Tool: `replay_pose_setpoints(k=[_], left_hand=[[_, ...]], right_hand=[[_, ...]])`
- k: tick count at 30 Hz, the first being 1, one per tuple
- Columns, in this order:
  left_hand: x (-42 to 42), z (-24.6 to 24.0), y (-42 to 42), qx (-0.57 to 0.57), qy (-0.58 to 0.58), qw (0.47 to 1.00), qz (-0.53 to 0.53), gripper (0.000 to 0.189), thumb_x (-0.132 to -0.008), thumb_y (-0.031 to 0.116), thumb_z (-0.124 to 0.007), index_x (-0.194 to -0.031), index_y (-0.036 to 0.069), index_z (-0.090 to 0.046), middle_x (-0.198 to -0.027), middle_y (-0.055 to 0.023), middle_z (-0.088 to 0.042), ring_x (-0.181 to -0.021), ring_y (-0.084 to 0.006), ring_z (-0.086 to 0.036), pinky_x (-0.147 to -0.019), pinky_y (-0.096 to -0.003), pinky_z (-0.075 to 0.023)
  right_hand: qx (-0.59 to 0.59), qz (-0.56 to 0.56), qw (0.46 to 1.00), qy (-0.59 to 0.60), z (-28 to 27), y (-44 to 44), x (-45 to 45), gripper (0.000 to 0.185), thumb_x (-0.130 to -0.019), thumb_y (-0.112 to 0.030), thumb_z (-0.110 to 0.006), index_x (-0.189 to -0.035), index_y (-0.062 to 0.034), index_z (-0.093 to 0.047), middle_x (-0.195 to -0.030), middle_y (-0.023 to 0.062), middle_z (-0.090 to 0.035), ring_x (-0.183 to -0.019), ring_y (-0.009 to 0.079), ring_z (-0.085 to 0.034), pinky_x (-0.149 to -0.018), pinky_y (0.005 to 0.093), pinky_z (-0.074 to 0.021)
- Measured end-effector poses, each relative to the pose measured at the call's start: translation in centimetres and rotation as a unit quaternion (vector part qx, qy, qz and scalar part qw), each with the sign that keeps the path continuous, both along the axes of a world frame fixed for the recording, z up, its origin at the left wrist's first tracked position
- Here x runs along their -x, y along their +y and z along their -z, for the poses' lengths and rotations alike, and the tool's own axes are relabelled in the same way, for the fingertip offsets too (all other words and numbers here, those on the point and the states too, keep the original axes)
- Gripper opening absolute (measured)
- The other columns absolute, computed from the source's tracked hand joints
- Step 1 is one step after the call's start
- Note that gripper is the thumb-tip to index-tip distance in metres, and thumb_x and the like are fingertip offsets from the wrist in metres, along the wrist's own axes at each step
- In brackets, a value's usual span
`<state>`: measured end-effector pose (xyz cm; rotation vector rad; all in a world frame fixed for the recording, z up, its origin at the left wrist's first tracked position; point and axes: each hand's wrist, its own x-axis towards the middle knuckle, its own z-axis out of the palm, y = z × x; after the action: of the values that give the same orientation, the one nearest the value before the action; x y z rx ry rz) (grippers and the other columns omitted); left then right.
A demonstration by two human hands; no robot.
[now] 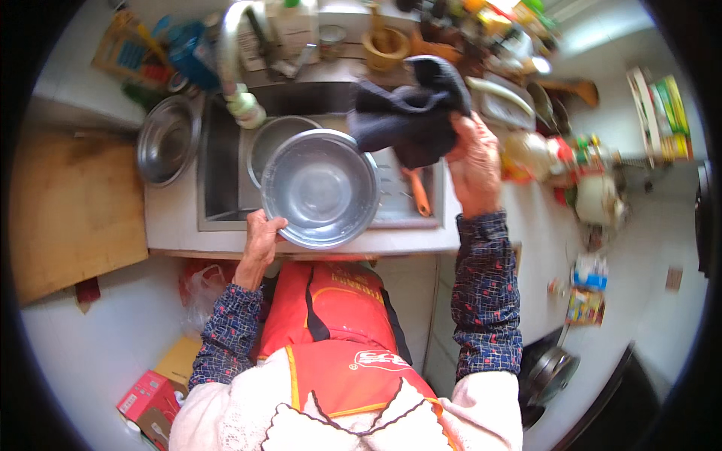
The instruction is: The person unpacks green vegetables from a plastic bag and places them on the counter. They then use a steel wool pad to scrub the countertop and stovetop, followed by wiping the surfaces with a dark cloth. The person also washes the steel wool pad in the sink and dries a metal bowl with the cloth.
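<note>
My left hand grips the rim of a stainless steel bowl, its thumb over the lower left edge. The bowl is held above the front of the sink, with its inside facing up. My right hand holds up a dark cloth to the right of the bowl, above the sink's right side. Behind the held bowl a second metal bowl lies in the sink, partly hidden. A tool with an orange handle lies at the sink's right; its far end is hidden.
A faucet reaches over the sink. A metal basin stands left of it, beside a wooden board. Behind stand a mortar with a pestle and containers. Bottles line the right counter; a lidded pan sits nearer.
</note>
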<state>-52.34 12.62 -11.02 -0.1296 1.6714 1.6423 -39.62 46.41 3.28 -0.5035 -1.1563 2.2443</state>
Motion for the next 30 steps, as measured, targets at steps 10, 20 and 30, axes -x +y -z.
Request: replay_pose_setpoints(k=[10,20,30], left_hand=[[-14.4,-5.0,9.8,-0.076,-0.036,0.971,0.222,0.021,-0.077,-0.007,-0.054,-0.096,-0.012,-0.061,-0.088,-0.0151,-0.069,-0.070,-0.0217,-0.069,-0.067,-0.0360,-0.0615],[-29.5,0.0,19.8,-0.052,-0.068,0.865,0.495,0.022,-0.080,-0.003,-0.051,-0.098,-0.011,-0.062,-0.089,-0.0133,-0.069,-0.072,-0.0207,-0.067,-0.064,-0.0328,-0.0576],[-44.3,6.5,30.2,0.012,0.043,0.802,0.595,0.018,-0.082,0.003,-0.058,-0.092,-0.011,-0.061,-0.079,-0.0134,-0.067,-0.063,-0.0218,-0.065,-0.058,-0.0327,-0.0546]], right_hand=[[-0.532,0.073,0.789,-0.297,1.7,-5.8,-20.3,0.033,-0.076,-0.010,-0.074,-0.108,-0.0038,-0.068,-0.097,0.0143,-0.063,-0.090,0.0279,-0.064,-0.081,0.0354,-0.0522],[-0.453,0.255,0.761,-0.388,7.0,-9.8,-40.2,0.026,-0.086,-0.012,-0.067,-0.108,0.0002,-0.068,-0.110,0.0149,-0.061,-0.082,0.0193,-0.062,-0.075,0.0306,-0.0525],[0.164,0.609,0.748,0.206,14.6,-11.1,-64.1,0.019,-0.093,-0.025,-0.066,-0.092,-0.0065,-0.064,-0.069,0.0001,-0.057,-0.058,0.0093,-0.048,-0.056,0.0250,-0.0396]])
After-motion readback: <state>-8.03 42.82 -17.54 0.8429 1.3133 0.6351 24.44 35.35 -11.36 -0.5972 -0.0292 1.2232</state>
